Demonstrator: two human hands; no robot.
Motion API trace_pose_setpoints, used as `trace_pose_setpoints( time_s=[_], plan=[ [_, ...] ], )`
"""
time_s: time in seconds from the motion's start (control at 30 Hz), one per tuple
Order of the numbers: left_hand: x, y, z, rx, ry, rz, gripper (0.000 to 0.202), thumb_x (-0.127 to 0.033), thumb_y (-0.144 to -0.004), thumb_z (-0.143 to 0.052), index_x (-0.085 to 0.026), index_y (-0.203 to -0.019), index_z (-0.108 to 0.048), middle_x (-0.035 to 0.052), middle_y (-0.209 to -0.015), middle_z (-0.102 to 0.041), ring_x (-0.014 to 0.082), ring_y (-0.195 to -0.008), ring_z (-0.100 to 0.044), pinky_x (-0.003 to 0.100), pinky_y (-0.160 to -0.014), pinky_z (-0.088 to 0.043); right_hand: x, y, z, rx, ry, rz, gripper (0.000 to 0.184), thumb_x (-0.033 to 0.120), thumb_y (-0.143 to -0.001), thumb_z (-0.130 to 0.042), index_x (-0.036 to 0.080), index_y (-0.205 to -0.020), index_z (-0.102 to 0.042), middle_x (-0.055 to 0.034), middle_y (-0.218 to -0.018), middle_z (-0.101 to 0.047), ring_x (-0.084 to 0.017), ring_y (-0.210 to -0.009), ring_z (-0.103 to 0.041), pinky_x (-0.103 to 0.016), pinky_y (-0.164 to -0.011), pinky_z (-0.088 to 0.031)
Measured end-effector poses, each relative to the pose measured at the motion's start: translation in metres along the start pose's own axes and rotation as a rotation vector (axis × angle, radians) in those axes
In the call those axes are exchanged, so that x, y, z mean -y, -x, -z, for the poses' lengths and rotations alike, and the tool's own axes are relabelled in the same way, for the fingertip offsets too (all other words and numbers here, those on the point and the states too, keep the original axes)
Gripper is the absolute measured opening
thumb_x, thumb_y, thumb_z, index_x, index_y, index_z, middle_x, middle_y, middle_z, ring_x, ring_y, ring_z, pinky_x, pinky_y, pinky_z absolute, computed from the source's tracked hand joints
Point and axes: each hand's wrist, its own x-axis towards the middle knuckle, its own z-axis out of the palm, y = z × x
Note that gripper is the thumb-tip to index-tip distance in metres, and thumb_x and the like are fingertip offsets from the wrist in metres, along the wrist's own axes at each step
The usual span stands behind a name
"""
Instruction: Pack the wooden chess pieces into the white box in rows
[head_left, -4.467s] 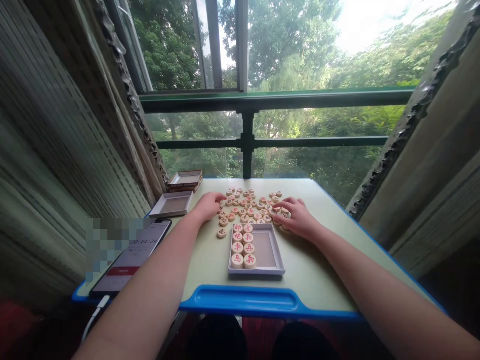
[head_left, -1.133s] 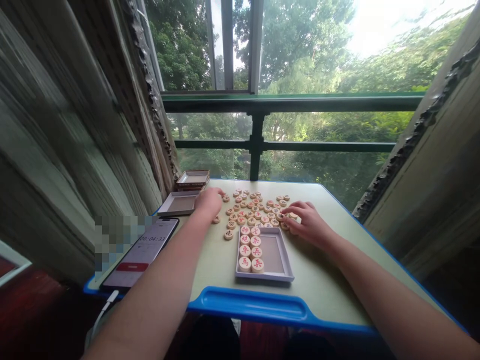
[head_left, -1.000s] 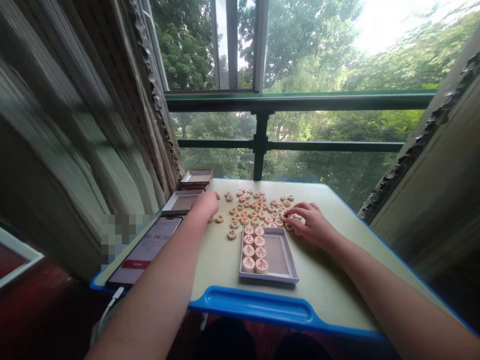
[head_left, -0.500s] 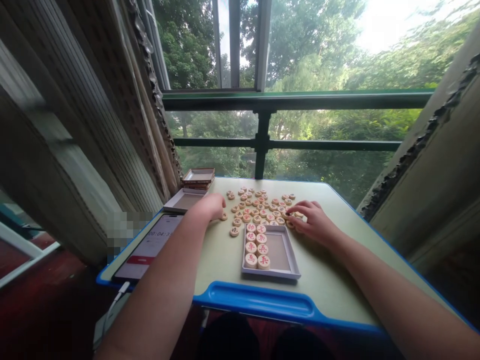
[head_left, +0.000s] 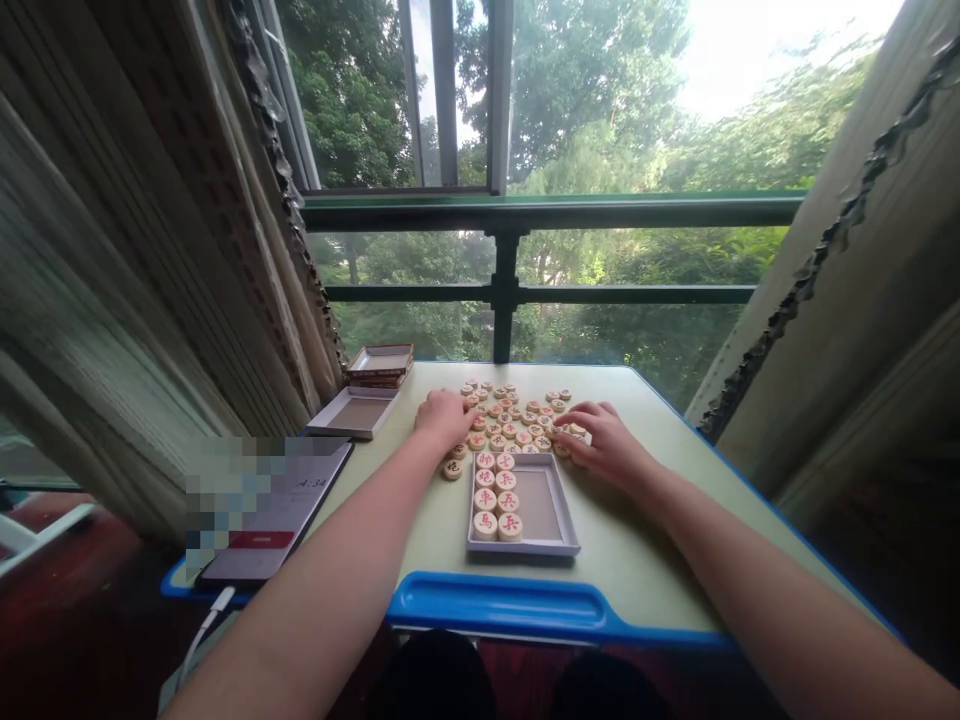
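Many round wooden xiangqi pieces with red or dark characters lie scattered on the pale table. In front of them sits a shallow open box. Two columns of red-marked pieces fill its left side; its right side shows bare bottom. My left hand rests at the left edge of the scattered pieces, its fingertips against some of them and mostly hidden by the hand. At the right edge, my right hand has its fingers apart, thumb and fingertips touching pieces there.
A second shallow tray stands at the back left, before a small stack of box parts. A phone with a charging cable lies on the left. The table's blue front edge has a long groove. Curtains hang at both sides.
My left hand has moved right, from a lone piece at the side to the left edge of the scattered pieces. The right hand stays at the right-hand pieces. The view has shifted slightly.
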Motion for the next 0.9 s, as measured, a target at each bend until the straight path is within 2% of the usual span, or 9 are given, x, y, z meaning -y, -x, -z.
trace_pose_setpoints(
  time_s=[0.13, 0.27, 0.43, 0.67, 0.77, 0.9],
  plan=[
    [0.000, -0.004, -0.005, -0.011, 0.068, 0.029, 0.027, -0.038, -0.081, -0.051, -0.023, -0.095, -0.069, 0.0087, -0.102, -0.068, 0.0255, -0.101, -0.057, 0.032, -0.083, -0.045, -0.003, 0.000, -0.003, 0.016, 0.032, -0.052, 0.030, 0.040, -0.081, -0.054, 0.020, -0.098, -0.069, -0.0100, -0.098, -0.064, -0.025, -0.092, -0.051, -0.041, -0.088, -0.041],
    [0.004, -0.005, -0.007, -0.017, 0.135, 0.005, 0.032, -0.030, -0.080, -0.051, -0.021, -0.107, -0.065, 0.0085, -0.105, -0.068, 0.0226, -0.099, -0.059, 0.029, -0.084, -0.045, -0.007, 0.000, -0.006, 0.030, 0.042, -0.026, 0.033, 0.039, -0.080, -0.054, 0.020, -0.102, -0.068, -0.0102, -0.099, -0.063, -0.024, -0.093, -0.051, -0.039, -0.087, -0.040],
    [0.012, -0.003, -0.002, 0.067, 0.124, 0.019, 0.026, -0.021, -0.074, -0.055, -0.021, -0.094, -0.071, 0.0068, -0.098, -0.071, 0.0225, -0.091, -0.063, 0.027, -0.077, -0.046, -0.007, -0.001, -0.008, 0.016, 0.019, -0.049, 0.029, 0.040, -0.082, -0.052, 0.020, -0.094, -0.071, -0.0098, -0.095, -0.063, -0.023, -0.090, -0.052, -0.039, -0.088, -0.038],
    [0.019, -0.008, -0.008, -0.038, 0.239, -0.040, 0.023, -0.016, -0.072, -0.059, -0.018, -0.092, -0.070, 0.0068, -0.093, -0.071, 0.0214, -0.084, -0.063, 0.028, -0.073, -0.046, -0.007, 0.000, -0.007, 0.023, 0.011, -0.052, 0.029, 0.041, -0.081, -0.055, 0.021, -0.093, -0.071, -0.0098, -0.095, -0.063, -0.023, -0.091, -0.051, -0.039, -0.088, -0.038],
    [0.020, -0.010, -0.008, -0.105, 0.406, -0.020, 0.025, -0.017, -0.069, -0.064, -0.016, -0.093, -0.069, 0.0078, -0.088, -0.070, 0.0206, -0.079, -0.062, 0.030, -0.072, -0.047, -0.006, -0.001, -0.005, 0.025, 0.004, -0.064, 0.029, 0.040, -0.080, -0.056, 0.019, -0.095, -0.070, -0.0100, -0.097, -0.063, -0.024, -0.093, -0.050, -0.040, -0.090, -0.038],
    [0.008, -0.005, -0.001, -0.140, 0.921, -0.002, 0.032, -0.021, -0.063, -0.072, -0.010, -0.093, -0.068, 0.0095, -0.087, -0.069, 0.0186, -0.079, -0.063, 0.031, -0.075, -0.049, 0.000, 0.000, 0.001, -0.048, -0.018, -0.018, 0.027, 0.035, -0.080, -0.057, 0.019, -0.099, -0.068, -0.0097, -0.099, -0.062, -0.025, -0.096, -0.050, -0.041, -0.087, -0.040]
  ],
)
